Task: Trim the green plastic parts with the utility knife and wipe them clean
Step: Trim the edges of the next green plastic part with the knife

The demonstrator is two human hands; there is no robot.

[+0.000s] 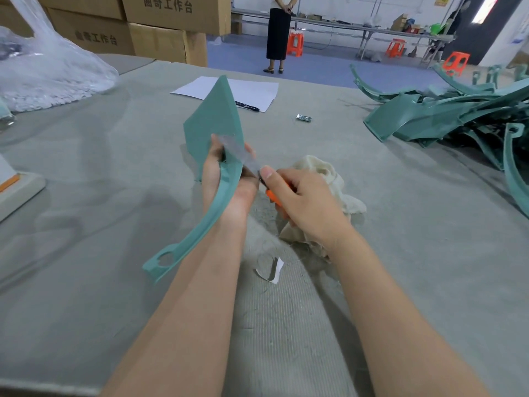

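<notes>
Left hand [243, 196] grips the green part [213, 121] mid-span; right hand [306, 204], at 3 o'clock, clenches the utility knife [272, 197]. I judge the part thin and springy: hold near the cut.

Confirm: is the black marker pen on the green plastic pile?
No, the black marker pen lies on the white paper sheet.

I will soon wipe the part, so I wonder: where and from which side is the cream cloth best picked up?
Probably pinch the raised bunched fold at the top of the cream cloth, coming from above and the far right: the right hand with the utility knife covers its near left side.
</notes>
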